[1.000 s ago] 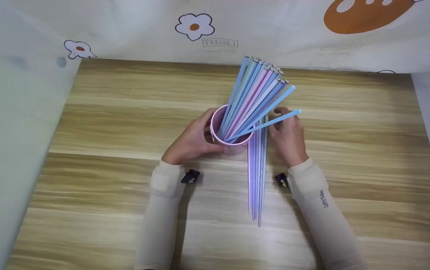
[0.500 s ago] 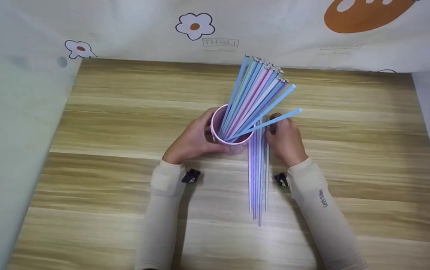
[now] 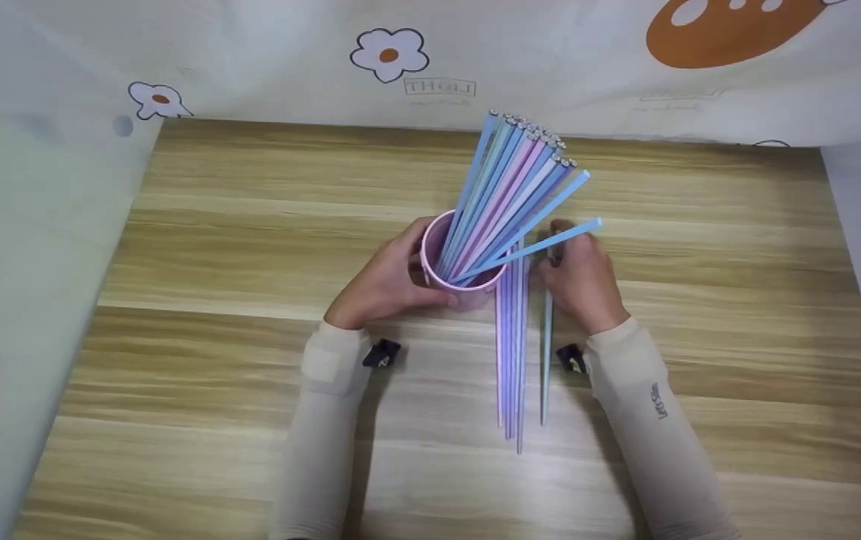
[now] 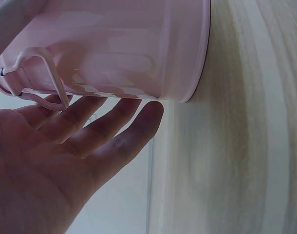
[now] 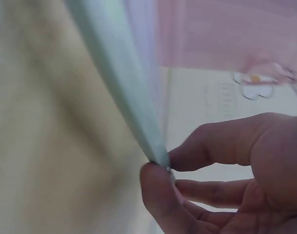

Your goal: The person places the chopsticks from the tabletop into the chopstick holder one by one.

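Observation:
My left hand (image 3: 389, 281) grips a small pink pail (image 4: 119, 44), thumb on the near side and fingers round its far wall. A wire loop (image 4: 46, 66) juts from the pail in the left wrist view. Out of the pail fans a thick bunch of pastel chopsticks (image 3: 509, 180), most with silvery ends, leaning to the back right. Two light blue ones lean lowest. My right hand (image 3: 580, 277) pinches the far end of a pale green chopstick (image 5: 119, 83) between thumb and forefinger. Several lilac and bluish chopsticks (image 3: 511, 360) lie side by side just left of it.
The wood-patterned tabletop (image 3: 250, 247) reaches back to a pale sheet (image 3: 280, 67) printed with flowers, which also covers the left side. Small black pieces (image 3: 382, 352) sit at both wrists, by the beige sleeves (image 3: 325, 442).
The green chopstick has come away from the row on the table and moved right, pinched by my right hand. My left hand and the pail have stayed in place.

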Motion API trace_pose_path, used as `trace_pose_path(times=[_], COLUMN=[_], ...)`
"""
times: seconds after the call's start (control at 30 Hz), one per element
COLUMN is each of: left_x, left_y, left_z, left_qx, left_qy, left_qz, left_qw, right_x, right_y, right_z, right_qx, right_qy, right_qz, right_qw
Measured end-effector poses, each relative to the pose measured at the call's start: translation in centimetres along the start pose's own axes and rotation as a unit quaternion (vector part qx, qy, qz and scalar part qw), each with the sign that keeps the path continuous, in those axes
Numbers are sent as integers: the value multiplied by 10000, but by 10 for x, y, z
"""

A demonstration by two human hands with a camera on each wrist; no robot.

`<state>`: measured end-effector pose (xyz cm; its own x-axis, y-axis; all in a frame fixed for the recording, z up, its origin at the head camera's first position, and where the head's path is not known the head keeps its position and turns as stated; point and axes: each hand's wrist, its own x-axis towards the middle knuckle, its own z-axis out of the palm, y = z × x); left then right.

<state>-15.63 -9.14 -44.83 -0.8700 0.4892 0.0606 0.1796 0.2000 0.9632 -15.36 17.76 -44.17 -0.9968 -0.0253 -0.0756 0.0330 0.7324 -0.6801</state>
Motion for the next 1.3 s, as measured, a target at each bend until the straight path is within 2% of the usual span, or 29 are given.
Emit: trace_pose_path(times=[0.13, 0.23, 0.3, 0.37, 0.43, 0.47, 0.53, 0.67, 0.77, 0.83, 0.87, 0.93, 1.0, 1.1, 1.3], left_x=[-3, -7, -6, -5, -3, -3, -1, -1, -1, -1, -1, -1, -1, -1, 0], left_y=[20, 36, 34, 26, 17, 12, 5, 1, 0, 1, 1, 1, 0, 0, -2], left_z=[0, -1, -1, 0, 1, 1, 1, 0, 0, 0, 0, 0, 0, 0, 0], left_qx=[9, -8, 14, 40, 64, 68, 91, 84, 40, 22, 30, 66, 116, 158, 14], left_qy=[-26, -36, -24, -5, 11, 23, 33, 14, -12, -20, -22, -22, -10, 2, -4], left_qz=[-73, -190, -208, -193, -147, -123, -79, -40, -21, -3, -5, -24, -35, -35, 6], left_qw=[10000, 9998, 9998, 9998, 9999, 9999, 9999, 10000, 10000, 10000, 10000, 10000, 9999, 9999, 10000], right_x=[-5, -11, -16, -21, -27, -29, -34, -41, -46, -49, -50, -50, -50, -49, -46], right_y=[-9, -16, -21, -26, -31, -34, -41, -58, -67, -70, -71, -72, -72, -74, -75], right_z=[-23, -39, -49, -57, -64, -67, -72, -79, -83, -84, -84, -83, -82, -77, -62], right_qx=[187, 523, 955, 1537, 2231, 2631, 3271, 4246, 4642, 4821, 4871, 4937, 4912, 4836, 4461], right_qy=[654, 1289, 1734, 2190, 2660, 2876, 3347, 4098, 4523, 4744, 4825, 4925, 4957, 4926, 4917], right_qz=[-177, -391, -535, -765, -1046, -1197, -1537, -2004, -2117, -2147, -2160, -2192, -2212, -2270, -2479], right_qw=[9975, 9895, 9788, 9605, 9319, 9131, 8703, 7821, 7315, 7046, 6952, 6824, 6812, 6869, 7055])
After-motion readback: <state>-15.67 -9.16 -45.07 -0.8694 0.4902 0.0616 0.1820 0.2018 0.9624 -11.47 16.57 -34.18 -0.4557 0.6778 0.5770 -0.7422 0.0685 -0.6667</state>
